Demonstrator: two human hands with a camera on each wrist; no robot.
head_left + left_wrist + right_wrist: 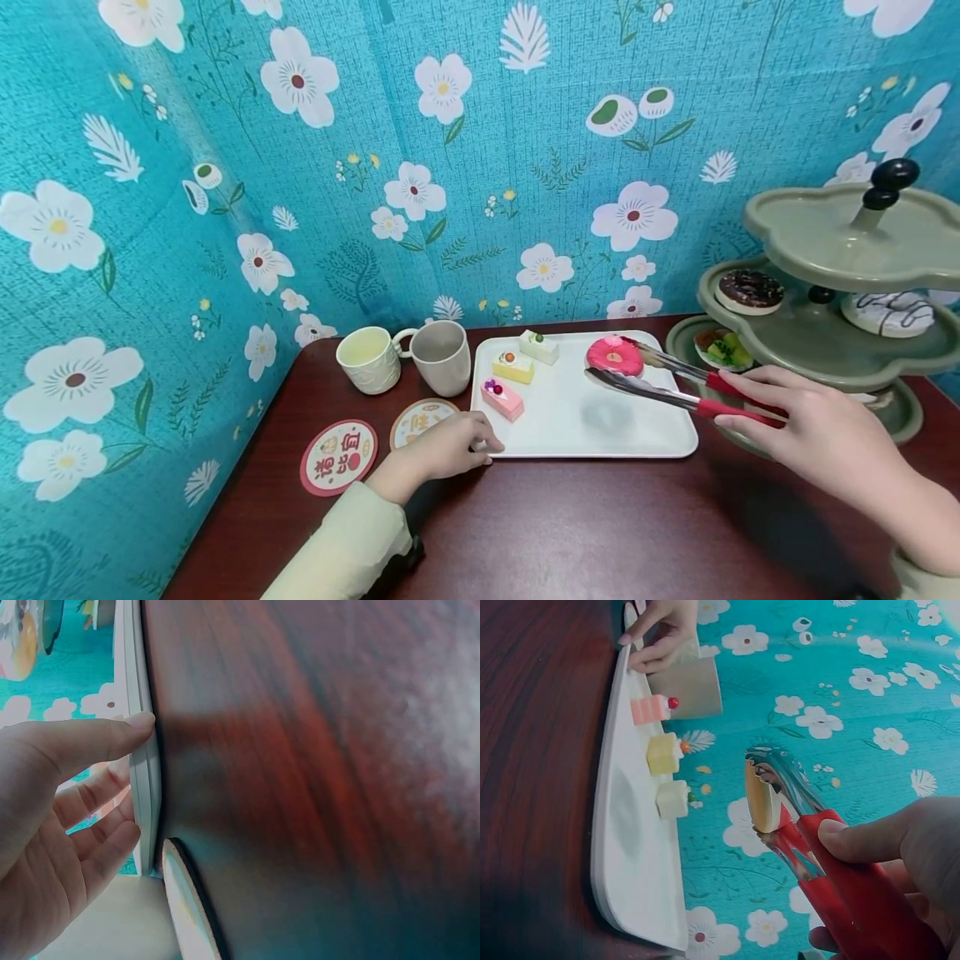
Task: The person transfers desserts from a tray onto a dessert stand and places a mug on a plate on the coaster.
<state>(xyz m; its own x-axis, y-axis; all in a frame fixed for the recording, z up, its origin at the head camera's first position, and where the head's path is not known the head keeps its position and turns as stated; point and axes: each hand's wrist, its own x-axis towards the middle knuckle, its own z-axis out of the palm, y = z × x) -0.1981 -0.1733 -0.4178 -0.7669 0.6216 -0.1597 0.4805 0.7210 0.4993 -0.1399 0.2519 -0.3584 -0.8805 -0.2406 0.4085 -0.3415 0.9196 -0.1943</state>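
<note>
Pink doughnut (615, 356) caught between the metal ends of red-handled tongs (678, 387), held just above the far right part of a white tray (600, 421). The right hand (813, 433) grips the tongs by their red handles, fingers curled round them, at the table's right side. In the right wrist view the tongs (810, 847) and the right hand (900, 862) show close up, the doughnut (760, 799) edge-on between the blades.

The left hand (446, 446) rests on the table (570, 525) at the tray's near left corner, fingers loosely bent, fingertips touching the tray's rim; the left wrist view shows the thumb (90, 739) pressed against the tray's edge (144, 772). It grips nothing.

On the tray's left half lie three small cakes in a slanting row: a pink one (502, 399) nearest, a yellow one (513, 367) behind it, a white one (539, 347) near the far edge.

The table is dark red-brown wood. Toward its far left corner stand two mugs, a cream one (367, 359) and a grey one (442, 356), touching. Two round coasters (339, 456) lie near the left hand. At the right edge a green tiered stand (832, 250) carries a chocolate doughnut (749, 291) and a white one (888, 312).

Teal cloth printed with white flowers (225, 167) closes the space behind and to the left.
</note>
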